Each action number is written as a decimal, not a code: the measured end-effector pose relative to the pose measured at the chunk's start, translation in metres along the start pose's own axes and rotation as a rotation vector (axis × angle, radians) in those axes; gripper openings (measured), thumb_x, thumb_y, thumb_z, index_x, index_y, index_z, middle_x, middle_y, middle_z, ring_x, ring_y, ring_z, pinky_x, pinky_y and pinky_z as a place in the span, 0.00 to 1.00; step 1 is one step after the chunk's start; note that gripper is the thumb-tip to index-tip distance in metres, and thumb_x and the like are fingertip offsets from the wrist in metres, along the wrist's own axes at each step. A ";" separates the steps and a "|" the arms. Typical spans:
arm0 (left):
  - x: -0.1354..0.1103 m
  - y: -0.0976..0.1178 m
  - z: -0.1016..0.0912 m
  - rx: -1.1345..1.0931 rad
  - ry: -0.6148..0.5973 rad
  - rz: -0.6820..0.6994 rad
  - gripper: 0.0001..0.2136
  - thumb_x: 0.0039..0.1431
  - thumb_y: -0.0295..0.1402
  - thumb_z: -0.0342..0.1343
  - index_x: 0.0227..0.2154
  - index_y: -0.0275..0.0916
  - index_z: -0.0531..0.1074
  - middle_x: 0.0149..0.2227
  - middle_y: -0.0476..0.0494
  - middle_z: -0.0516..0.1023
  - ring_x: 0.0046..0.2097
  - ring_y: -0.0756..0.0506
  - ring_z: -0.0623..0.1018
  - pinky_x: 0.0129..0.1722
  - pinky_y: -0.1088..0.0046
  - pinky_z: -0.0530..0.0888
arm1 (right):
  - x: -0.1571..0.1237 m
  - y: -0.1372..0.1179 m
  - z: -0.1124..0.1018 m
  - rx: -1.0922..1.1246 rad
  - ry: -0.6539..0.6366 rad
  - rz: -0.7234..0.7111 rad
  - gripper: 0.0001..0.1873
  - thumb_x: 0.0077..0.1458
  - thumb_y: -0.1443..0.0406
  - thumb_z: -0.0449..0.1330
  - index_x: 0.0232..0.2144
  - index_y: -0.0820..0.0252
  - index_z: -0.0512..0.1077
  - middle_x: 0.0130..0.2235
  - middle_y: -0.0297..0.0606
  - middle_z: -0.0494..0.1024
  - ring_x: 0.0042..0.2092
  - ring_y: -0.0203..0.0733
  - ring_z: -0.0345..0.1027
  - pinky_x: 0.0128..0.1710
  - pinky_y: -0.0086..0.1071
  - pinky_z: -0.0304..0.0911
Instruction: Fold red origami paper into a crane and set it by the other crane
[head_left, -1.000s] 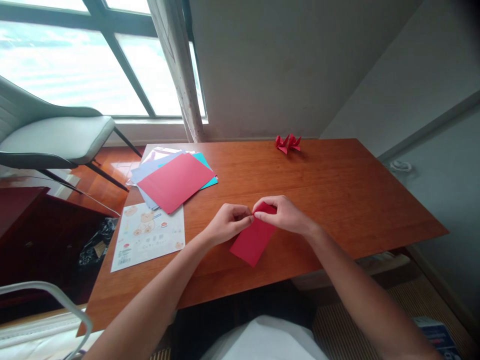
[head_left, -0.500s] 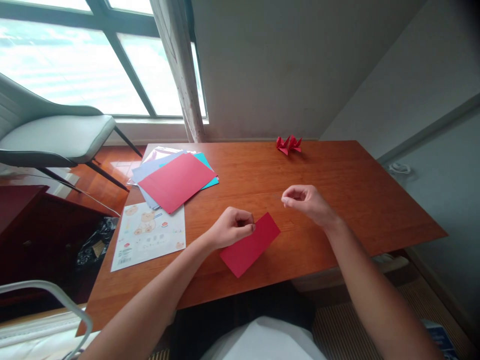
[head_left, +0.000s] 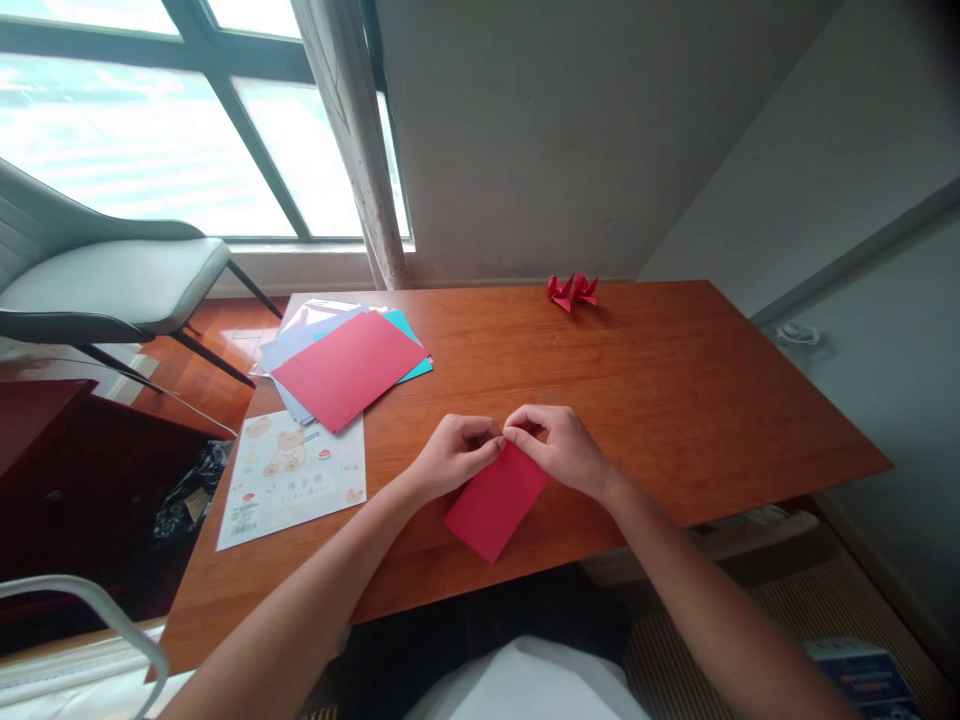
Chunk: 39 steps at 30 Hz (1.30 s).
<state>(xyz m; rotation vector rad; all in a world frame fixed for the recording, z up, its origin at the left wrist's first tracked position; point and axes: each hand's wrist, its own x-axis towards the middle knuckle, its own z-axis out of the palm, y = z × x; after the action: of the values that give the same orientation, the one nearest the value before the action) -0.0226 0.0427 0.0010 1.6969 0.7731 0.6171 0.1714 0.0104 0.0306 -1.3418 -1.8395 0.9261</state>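
A red rectangle of paper (head_left: 496, 508) hangs just over the near edge of the table or rests on it; I cannot tell which. My left hand (head_left: 461, 452) pinches its far edge between thumb and forefinger. Right beside it, my right hand (head_left: 559, 445) is closed in a pinch at the same far edge, fingertips almost touching those of the left. Whether the paper is folded double is too small to make out. At the table's far side stand two red folded paper cranes (head_left: 572, 291).
Left on the wooden table (head_left: 675, 400) lies a stack of coloured sheets, a red sheet (head_left: 349, 370) on top. A printed bear sheet (head_left: 292, 480) lies nearer. A grey chair (head_left: 112, 270) stands beyond the left edge, by the window.
My right hand has come in from the right and now pinches the paper beside my left hand. The red paper has turned slightly, its right corner swinging nearer to me.
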 end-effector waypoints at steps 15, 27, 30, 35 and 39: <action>0.001 0.009 0.001 0.053 0.031 0.020 0.11 0.58 0.31 0.52 0.21 0.35 0.68 0.19 0.53 0.66 0.24 0.54 0.63 0.23 0.78 0.57 | 0.007 0.031 -0.071 0.095 0.320 0.118 0.11 0.55 0.56 0.64 0.30 0.59 0.76 0.30 0.35 0.78 0.31 0.39 0.69 0.31 0.31 0.62; 0.004 0.007 -0.004 -0.137 0.263 0.005 0.13 0.63 0.38 0.51 0.30 0.35 0.73 0.29 0.45 0.75 0.32 0.48 0.73 0.34 0.74 0.69 | 0.010 0.026 -0.065 0.115 0.176 0.160 0.13 0.56 0.55 0.62 0.31 0.59 0.76 0.31 0.36 0.78 0.31 0.39 0.69 0.29 0.31 0.62; 0.004 0.010 -0.002 -0.108 0.181 -0.009 0.13 0.63 0.39 0.50 0.31 0.35 0.73 0.29 0.46 0.74 0.32 0.48 0.72 0.32 0.75 0.68 | 0.014 0.014 -0.035 0.064 0.084 0.120 0.13 0.57 0.56 0.61 0.31 0.59 0.77 0.31 0.36 0.79 0.32 0.40 0.69 0.30 0.31 0.63; 0.001 0.012 0.001 0.050 0.075 -0.078 0.16 0.64 0.40 0.48 0.27 0.35 0.72 0.25 0.49 0.70 0.28 0.51 0.66 0.26 0.77 0.62 | 0.021 0.000 -0.006 0.038 -0.011 0.035 0.12 0.55 0.55 0.62 0.32 0.58 0.78 0.31 0.36 0.80 0.34 0.42 0.72 0.32 0.32 0.64; -0.001 0.012 0.000 0.013 0.065 -0.088 0.15 0.63 0.39 0.47 0.24 0.36 0.67 0.23 0.51 0.67 0.27 0.51 0.65 0.25 0.77 0.60 | 0.022 0.000 -0.007 0.068 -0.011 0.044 0.12 0.54 0.55 0.62 0.32 0.57 0.78 0.31 0.36 0.80 0.34 0.42 0.72 0.32 0.31 0.64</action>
<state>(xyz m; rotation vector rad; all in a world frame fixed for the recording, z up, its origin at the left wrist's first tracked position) -0.0207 0.0400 0.0130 1.6520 0.8950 0.6092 0.1719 0.0328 0.0365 -1.3422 -1.7767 1.0116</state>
